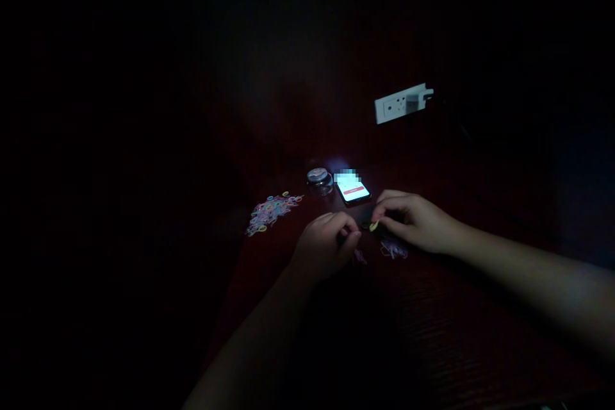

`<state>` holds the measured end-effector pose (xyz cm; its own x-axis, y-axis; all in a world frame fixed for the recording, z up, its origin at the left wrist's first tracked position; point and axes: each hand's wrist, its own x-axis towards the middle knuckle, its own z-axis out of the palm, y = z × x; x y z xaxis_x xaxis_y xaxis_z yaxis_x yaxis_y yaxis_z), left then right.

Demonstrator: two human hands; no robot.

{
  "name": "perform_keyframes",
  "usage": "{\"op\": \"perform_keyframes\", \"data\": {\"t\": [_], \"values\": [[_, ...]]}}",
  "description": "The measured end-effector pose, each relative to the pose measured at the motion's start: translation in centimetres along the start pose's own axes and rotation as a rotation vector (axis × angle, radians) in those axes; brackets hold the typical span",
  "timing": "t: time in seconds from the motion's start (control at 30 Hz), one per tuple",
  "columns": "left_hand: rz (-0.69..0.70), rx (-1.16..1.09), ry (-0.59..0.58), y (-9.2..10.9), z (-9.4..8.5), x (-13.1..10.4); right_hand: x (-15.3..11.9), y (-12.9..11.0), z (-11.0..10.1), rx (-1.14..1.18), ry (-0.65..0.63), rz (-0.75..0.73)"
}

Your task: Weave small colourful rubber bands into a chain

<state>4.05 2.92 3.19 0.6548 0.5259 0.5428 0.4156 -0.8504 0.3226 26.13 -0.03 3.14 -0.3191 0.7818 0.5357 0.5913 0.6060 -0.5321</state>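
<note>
Right fingers (383, 203) pinch yellow band (374, 226) at tips; left fingers (346, 221) curled near it, grip unclear.

The left forearm (254, 339) is slanting from below, and the left hand (327, 243) is keeping its fingers curled. The right forearm (523, 272) is stretching from the right side; the right hand (417, 221) is pinching with thumb and forefinger.

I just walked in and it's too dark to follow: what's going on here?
A person's right hand pinches a small yellow band, near a little heap of thin purple bands. The left hand is curled; whether it holds anything is too dark to tell. A larger pile of thin multicoloured bands lies to the left, and a lit, dark-edged phone lies beyond the hands, beside a small round container.
</note>
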Motion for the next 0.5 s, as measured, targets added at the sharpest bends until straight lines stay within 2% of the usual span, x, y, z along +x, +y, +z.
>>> {"op": "perform_keyframes", "data": {"t": [0.27, 0.5], "values": [[-0.152, 0.085, 0.054, -1.3, 0.1, 0.3, 0.4, 1.9, -0.4, -0.110, 0.021, 0.049], [-0.258, 0.208, 0.085, -3.4, 0.3, 0.2, 1.1, 2.3, 0.2, -0.425, -0.064, 0.038]]}}
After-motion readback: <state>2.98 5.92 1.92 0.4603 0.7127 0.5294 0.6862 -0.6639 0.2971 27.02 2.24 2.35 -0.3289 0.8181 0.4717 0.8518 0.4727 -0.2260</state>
